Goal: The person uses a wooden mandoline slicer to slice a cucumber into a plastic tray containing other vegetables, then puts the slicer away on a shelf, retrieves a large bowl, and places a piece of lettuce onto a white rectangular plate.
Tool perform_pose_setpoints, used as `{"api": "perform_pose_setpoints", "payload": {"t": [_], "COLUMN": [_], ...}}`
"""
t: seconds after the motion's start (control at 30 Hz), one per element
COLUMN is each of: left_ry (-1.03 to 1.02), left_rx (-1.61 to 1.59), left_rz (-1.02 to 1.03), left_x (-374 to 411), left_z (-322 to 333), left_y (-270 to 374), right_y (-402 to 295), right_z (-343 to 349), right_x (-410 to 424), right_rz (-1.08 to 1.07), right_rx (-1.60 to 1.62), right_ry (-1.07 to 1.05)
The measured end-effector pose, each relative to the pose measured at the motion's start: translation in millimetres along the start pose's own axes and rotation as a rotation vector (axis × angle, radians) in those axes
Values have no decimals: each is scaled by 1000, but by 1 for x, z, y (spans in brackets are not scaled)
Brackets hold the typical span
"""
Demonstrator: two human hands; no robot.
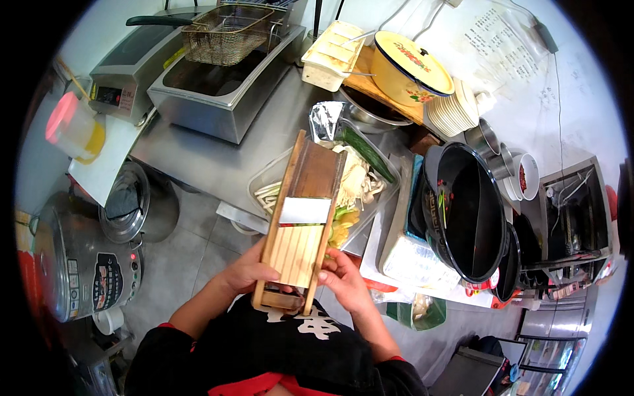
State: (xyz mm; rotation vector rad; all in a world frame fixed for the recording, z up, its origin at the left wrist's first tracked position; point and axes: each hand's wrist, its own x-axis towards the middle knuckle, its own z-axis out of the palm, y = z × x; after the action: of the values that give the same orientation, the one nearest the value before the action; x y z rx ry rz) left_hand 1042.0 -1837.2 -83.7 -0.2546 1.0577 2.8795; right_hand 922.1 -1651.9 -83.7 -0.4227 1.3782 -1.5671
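A wooden mandoline slicer [299, 237] with a metal blade plate [305, 210] leans upright before my chest, its far end over a clear plastic tray [257, 180]. My left hand [252, 272] grips its left rail, thumb on the front. On the right rail rests the thumb of my right hand [345, 282], with the fingers curled at its edge and partly hidden. Something small and green shows by those fingertips. The tray holds a cucumber [369, 154], pale enoki mushrooms [350, 173] and yellow slices [344, 228]; the slicer covers its middle.
A steel deep fryer [213, 114] with a wire basket [228, 34] stands at the back left. Stacked black divided pots [463, 213] are on the right, behind them a yellow enamel pot [403, 74]. On the left are a lidded steel pot [148, 203] and a large cooker [94, 262].
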Motion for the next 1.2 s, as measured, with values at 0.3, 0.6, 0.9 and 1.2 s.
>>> {"api": "perform_pose_setpoints", "payload": {"t": [0.3,0.6,0.9,1.2], "left_ry": [-391,-106,81,-7], "left_rx": [754,1413,1742,1814], "left_rz": [78,528,413,91], "left_x": [12,16,109,137], "left_z": [36,-2,-34,-31], "left_y": [-19,-47,-39,-25], "right_y": [46,37,70,112], "right_z": [17,5,-27,-63], "right_x": [-47,-108,-184,-281], "right_rz": [-148,-47,-97,-146], "right_rx": [188,401,470,820], "right_ry": [440,461,315,461]}}
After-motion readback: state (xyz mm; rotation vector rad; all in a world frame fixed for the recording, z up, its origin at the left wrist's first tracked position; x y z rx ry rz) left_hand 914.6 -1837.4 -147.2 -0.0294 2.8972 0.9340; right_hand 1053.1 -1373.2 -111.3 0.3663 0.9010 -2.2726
